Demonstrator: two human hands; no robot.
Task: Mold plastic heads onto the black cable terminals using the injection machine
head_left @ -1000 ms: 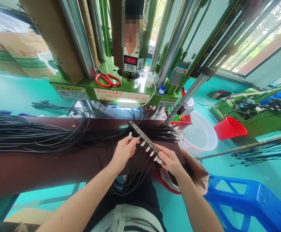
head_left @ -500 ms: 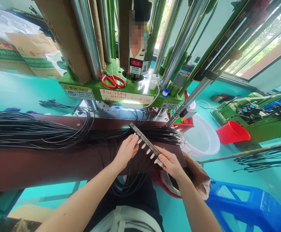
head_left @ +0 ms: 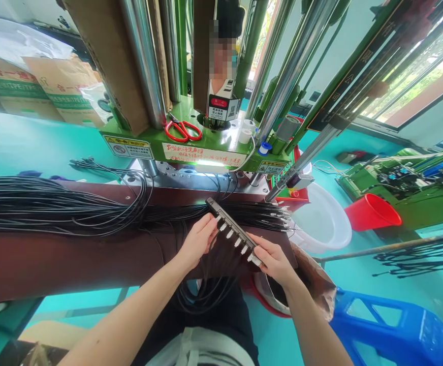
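Note:
My right hand [head_left: 277, 260] grips the lower right end of a dark metal mould bar [head_left: 232, 222], held tilted over the bench. Several silvery connectors [head_left: 229, 233] stick out in a row along its near side. At the bar's upper left end, the fingers of my left hand [head_left: 199, 238] pinch together at a small connector [head_left: 219, 219]; their tips partly hide it. Black cables [head_left: 202, 292] hang below the bar towards my lap. Behind the bar lies a bundle of black cables [head_left: 261, 213] with bare-metal plug ends at the right.
A green press [head_left: 130, 133] with steel columns stands behind the bench [head_left: 92, 264]. Red-handled scissors [head_left: 183, 131] lie on its plate. To the right are a white tub [head_left: 339, 223], a red bucket [head_left: 374, 211] and a blue stool [head_left: 392, 315]. A person [head_left: 221, 56] is beyond the press.
My left fingertips have brought the small connector against the bar's upper left end, in line with the others. The view has shifted slightly; my right hand keeps its grip.

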